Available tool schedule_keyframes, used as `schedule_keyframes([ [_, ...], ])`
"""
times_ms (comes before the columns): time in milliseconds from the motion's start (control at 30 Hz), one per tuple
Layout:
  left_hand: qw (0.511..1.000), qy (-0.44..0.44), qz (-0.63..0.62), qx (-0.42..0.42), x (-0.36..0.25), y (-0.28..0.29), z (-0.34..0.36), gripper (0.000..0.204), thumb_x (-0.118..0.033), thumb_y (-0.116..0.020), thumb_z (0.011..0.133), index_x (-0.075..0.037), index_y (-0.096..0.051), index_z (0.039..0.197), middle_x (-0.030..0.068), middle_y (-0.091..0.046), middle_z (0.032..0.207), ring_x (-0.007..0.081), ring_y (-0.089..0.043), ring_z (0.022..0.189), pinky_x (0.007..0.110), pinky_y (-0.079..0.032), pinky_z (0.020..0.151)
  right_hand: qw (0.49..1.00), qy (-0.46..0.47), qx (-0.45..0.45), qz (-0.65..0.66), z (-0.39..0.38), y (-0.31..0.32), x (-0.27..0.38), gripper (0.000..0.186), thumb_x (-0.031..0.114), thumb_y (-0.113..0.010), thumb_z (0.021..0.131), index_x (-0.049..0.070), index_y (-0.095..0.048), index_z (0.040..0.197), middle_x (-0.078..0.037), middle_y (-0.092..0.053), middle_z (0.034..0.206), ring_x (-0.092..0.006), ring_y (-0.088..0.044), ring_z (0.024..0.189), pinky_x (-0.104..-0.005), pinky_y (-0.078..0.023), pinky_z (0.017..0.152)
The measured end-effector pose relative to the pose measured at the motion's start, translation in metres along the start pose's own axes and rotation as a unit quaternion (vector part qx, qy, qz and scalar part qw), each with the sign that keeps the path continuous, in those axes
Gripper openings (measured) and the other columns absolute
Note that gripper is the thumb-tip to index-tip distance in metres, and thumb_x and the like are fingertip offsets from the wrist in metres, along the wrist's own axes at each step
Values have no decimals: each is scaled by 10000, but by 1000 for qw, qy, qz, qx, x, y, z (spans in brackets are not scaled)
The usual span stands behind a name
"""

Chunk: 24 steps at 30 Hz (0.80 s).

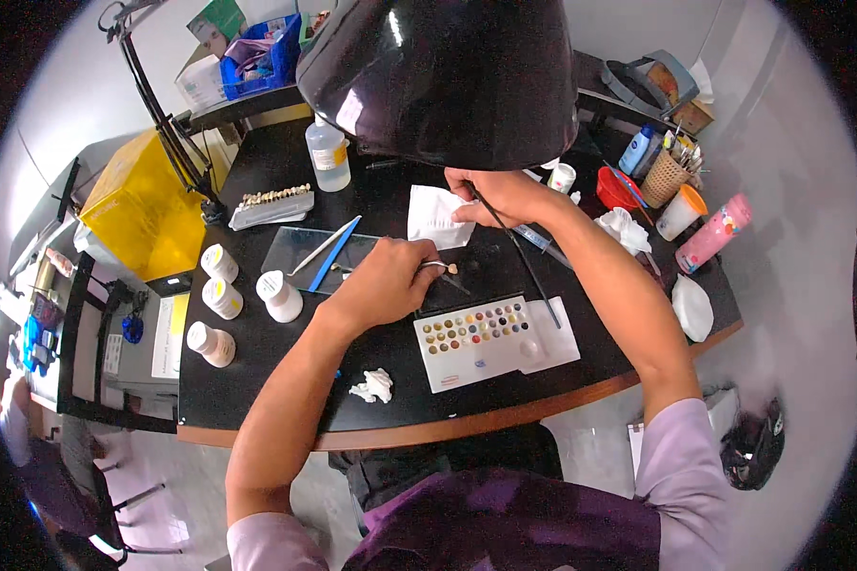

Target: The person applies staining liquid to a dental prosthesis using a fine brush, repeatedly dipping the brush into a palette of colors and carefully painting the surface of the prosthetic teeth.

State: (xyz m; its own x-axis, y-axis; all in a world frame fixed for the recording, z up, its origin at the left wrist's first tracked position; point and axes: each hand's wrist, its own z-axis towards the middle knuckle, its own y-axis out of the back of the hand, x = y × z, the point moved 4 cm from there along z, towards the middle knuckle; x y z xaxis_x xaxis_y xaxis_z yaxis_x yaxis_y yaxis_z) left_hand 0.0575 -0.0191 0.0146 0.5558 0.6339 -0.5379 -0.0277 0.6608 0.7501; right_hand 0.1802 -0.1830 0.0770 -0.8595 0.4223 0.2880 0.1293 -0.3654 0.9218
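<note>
My left hand [383, 283] is closed around metal tweezers [432, 265]. A small tooth-coloured piece, like a dental crown [452, 268], sits at their tip. My right hand [507, 197] is closed on a thin dark-handled brush [516, 246], which slants down toward the palette. Against its thumb and fingertips is a white paper sheet [432, 218]; whether they grip it too I cannot tell. Below both hands lies a white palette [457, 373] with rows of coloured wells. Left of my left hand, a blue stick [334, 254] and a white stick [312, 252] rest on a glass slab [281, 249].
White jars [279, 297] stand left, by a yellow box [143, 205]. A bottle [328, 157] and tooth shade guide [272, 208] stand farther back. A black lamp hood [448, 76] hangs overhead. Right are a red bowl [617, 188], brush holder [667, 177] and pink bottle [714, 235].
</note>
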Motion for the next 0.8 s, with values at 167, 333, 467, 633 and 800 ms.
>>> schedule_keyframes([
  [167,1000,-7,-5,0,0,3,-2,196,-148,-677,990,33,-748,1006,268,-745,884,439,-734,834,491,-564,761,999,28,-2,21,2,-3,10,341,170,-899,701,35,-591,761,-166,-656,711,-369,-675,695,-440,-489,635],
  [333,1000,4,-2,2,-1,4,-2,197,-151,-676,990,29,-753,1009,267,-747,891,440,-736,847,494,-566,775,999,30,-18,15,3,-5,7,352,179,-912,709,40,-593,764,-167,-656,712,-367,-676,698,-444,-490,640],
  [467,1000,23,-8,7,1,3,-2,198,-150,-675,988,28,-759,1011,271,-747,901,443,-736,862,494,-569,783,998,-54,6,20,-1,-5,10,370,195,-918,725,40,-584,756,-160,-662,719,-365,-673,692,-447,-491,641],
  [633,1000,11,2,8,2,1,-1,191,-141,-672,986,28,-759,1007,273,-746,900,449,-735,872,497,-571,789,999,-9,-48,15,-2,-5,7,375,154,-902,754,33,-548,722,-143,-647,693,-339,-711,711,-431,-508,647],
  [800,1000,4,1,2,6,1,-3,187,-134,-670,982,34,-753,996,277,-744,899,450,-735,878,499,-572,798,997,-72,-1,22,0,1,5,342,251,-856,887,70,-568,848,-57,-692,874,-255,-668,866,-430,-515,825],
])
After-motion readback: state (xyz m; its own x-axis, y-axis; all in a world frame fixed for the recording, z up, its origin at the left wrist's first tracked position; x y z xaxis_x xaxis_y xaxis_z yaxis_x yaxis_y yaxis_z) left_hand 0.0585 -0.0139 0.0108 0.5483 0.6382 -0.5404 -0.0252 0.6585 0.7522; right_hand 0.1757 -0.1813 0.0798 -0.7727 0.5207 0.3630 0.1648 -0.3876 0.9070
